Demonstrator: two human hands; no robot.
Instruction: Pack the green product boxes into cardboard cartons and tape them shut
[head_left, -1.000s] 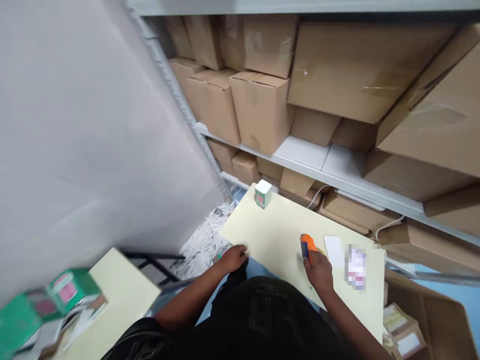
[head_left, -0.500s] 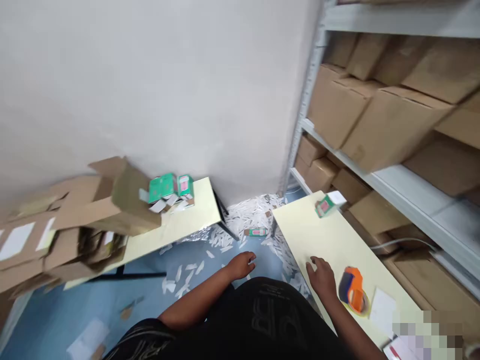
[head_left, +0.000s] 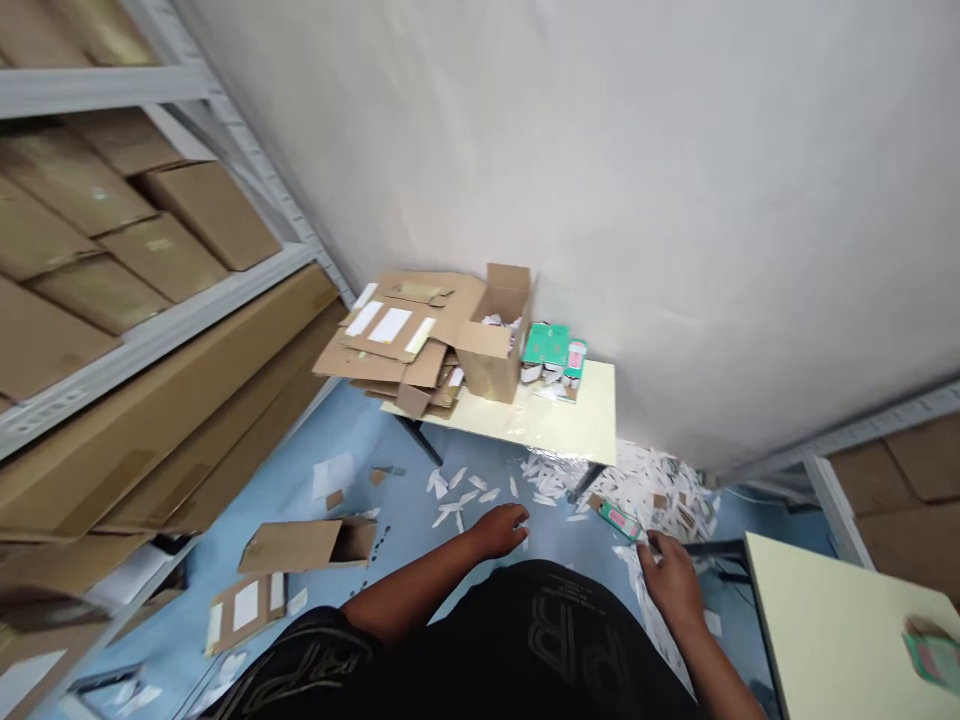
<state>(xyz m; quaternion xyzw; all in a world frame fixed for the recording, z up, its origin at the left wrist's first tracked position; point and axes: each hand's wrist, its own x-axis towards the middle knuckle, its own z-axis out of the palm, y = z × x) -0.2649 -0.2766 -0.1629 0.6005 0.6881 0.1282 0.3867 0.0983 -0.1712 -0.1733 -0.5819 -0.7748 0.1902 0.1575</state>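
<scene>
My left hand [head_left: 501, 531] hangs in the air in front of my body above the blue floor, fingers loosely curled, holding nothing. My right hand [head_left: 671, 580] is also empty, its fingers bent but apart, beside the front edge of my shirt. Past its fingertips a green and white carton [head_left: 621, 521] lies on the floor among white paper strips [head_left: 656, 480]. Farther off, a cream table [head_left: 581, 420] bears an open cardboard box [head_left: 489, 370] with paper scraps inside, green cartons [head_left: 547, 344] and a stack of flattened cardboard [head_left: 412, 315].
A shelf rack [head_left: 247, 280] full of brown boxes stands on the left. An open box [head_left: 307, 545] and a flattened piece of cardboard [head_left: 245, 612] lie on the floor. At right, a second cream table [head_left: 832, 620] holds a blurred green carton [head_left: 934, 650].
My view has swung left, bringing the left rack and floor boxes into sight. The orange tape dispenser has left view. Both hands remain empty; the right no longer appears over the near table.
</scene>
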